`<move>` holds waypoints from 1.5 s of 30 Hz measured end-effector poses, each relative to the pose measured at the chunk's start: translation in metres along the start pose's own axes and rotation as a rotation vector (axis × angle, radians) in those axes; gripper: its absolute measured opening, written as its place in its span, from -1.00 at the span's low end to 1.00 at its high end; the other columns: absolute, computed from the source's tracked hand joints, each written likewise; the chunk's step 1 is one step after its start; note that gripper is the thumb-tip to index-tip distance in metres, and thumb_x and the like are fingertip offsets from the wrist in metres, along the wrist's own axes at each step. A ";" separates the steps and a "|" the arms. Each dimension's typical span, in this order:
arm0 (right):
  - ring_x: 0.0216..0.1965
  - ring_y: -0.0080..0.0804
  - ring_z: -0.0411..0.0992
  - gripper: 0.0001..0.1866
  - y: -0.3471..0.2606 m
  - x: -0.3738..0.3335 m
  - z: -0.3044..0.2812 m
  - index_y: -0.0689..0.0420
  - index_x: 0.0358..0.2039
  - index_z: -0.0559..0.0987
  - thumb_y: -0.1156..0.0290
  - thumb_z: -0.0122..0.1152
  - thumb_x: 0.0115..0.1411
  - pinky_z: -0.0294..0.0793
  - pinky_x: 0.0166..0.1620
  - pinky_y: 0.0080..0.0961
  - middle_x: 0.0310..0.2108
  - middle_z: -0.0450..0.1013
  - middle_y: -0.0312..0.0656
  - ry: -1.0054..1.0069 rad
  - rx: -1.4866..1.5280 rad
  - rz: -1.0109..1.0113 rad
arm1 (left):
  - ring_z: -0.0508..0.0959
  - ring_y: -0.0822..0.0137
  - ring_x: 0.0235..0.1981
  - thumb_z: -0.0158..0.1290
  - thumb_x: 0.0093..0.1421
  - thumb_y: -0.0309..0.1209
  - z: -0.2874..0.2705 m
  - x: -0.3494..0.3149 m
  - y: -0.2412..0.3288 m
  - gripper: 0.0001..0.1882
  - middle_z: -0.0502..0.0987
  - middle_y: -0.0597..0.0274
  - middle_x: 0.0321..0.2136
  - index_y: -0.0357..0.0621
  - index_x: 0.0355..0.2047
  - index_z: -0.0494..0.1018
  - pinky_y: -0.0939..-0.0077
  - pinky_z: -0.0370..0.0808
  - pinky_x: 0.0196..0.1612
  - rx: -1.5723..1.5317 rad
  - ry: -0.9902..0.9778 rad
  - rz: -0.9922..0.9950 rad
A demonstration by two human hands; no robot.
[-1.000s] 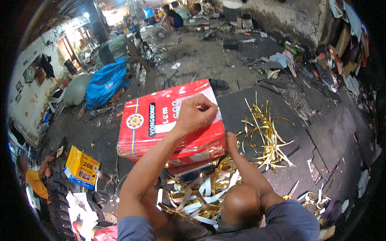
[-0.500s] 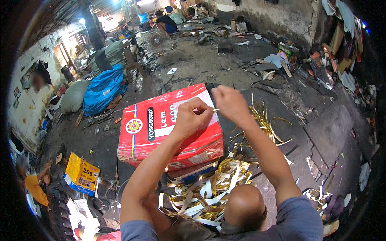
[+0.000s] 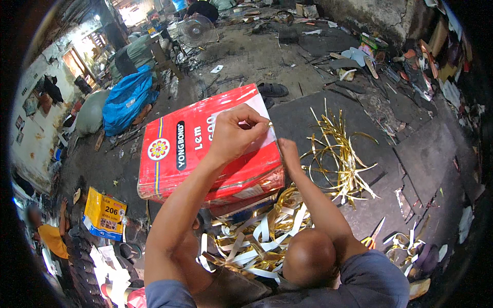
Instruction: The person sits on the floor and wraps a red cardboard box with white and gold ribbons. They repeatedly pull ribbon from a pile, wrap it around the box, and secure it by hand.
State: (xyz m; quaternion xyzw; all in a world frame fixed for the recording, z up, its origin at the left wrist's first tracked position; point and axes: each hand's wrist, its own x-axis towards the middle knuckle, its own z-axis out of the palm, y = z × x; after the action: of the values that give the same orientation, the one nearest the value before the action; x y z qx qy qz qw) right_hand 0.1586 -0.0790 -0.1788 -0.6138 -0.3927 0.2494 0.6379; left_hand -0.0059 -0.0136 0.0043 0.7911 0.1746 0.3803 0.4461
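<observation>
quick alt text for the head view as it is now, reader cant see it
A person's left hand pinches a small gold piece at the right edge of a red carton, with the right hand beside that edge. Nearer the person lie heaped gold and white strips; a bundle of thin gold strips lies right of the carton.

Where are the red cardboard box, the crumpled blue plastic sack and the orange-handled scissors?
Red cardboard box [image 3: 192, 154], head view: top face.
Blue plastic sack [image 3: 126, 105], head view: middle.
Orange-handled scissors [image 3: 377, 231], head view: blades.
</observation>
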 end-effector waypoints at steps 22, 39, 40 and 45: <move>-0.35 0.19 0.56 -0.66 0.122 0.002 -0.008 0.31 -0.39 0.65 0.24 0.16 0.27 0.47 -0.27 -0.05 -0.40 0.56 0.22 0.038 -0.264 -0.008 | 0.65 0.31 -0.35 0.24 0.14 -0.58 -0.013 -0.001 0.002 -0.74 0.65 0.20 -0.28 -0.08 -0.16 0.72 0.41 0.61 -0.31 0.323 -0.117 0.453; -0.44 -0.03 0.51 -0.64 0.088 -0.010 -0.023 0.35 -0.35 0.64 0.25 0.12 0.29 0.41 -0.26 -0.10 -0.44 0.53 0.26 0.036 -0.246 0.108 | 0.65 0.17 -0.29 0.28 0.10 -0.58 -0.022 -0.009 0.003 -0.66 0.63 0.20 -0.26 -0.06 -0.09 0.68 0.34 0.64 -0.26 0.500 -0.135 0.577; -0.44 -0.03 0.51 -0.63 0.098 -0.008 -0.025 0.36 -0.34 0.64 0.24 0.11 0.29 0.41 -0.26 -0.10 -0.44 0.53 0.27 0.036 -0.228 0.135 | 0.65 0.17 -0.29 0.27 0.10 -0.58 -0.022 -0.010 0.003 -0.66 0.63 0.20 -0.26 -0.06 -0.08 0.68 0.33 0.64 -0.26 0.489 -0.141 0.576; -0.43 0.03 0.51 -0.59 0.119 0.001 -0.025 0.37 -0.35 0.62 0.20 0.09 0.33 0.39 -0.26 -0.08 -0.43 0.51 0.29 0.003 -0.395 0.043 | 0.65 0.17 -0.26 0.22 0.11 -0.53 -0.029 -0.010 0.004 -0.64 0.63 0.21 -0.23 -0.06 -0.05 0.67 0.31 0.63 -0.21 0.506 -0.185 0.558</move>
State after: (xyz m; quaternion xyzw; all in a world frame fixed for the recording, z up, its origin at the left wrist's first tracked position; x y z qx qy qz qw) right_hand 0.1984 -0.0782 -0.2938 -0.7356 -0.4198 0.1804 0.5000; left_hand -0.0347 -0.0053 0.0124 0.9243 0.0001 0.3588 0.1301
